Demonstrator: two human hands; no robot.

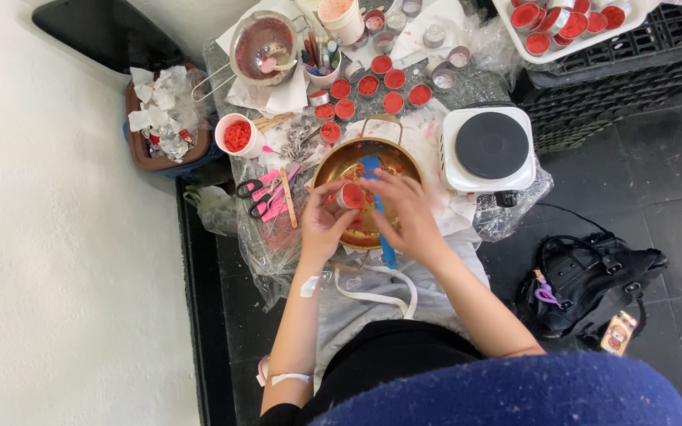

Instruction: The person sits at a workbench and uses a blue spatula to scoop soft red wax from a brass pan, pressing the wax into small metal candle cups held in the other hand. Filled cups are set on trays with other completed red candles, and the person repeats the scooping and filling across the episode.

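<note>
We see the small round metal tin of red wax (350, 195) pinched in the fingers of the left hand (321, 221), above the gold-coloured metal pot (333, 162). The right hand (404, 209) closes on it from three o'clock, fingers curled on its rim. The blue spatula (380, 213) runs twelve to six in the pot. Filled red tins (380, 83) lie at twelve.
</note>
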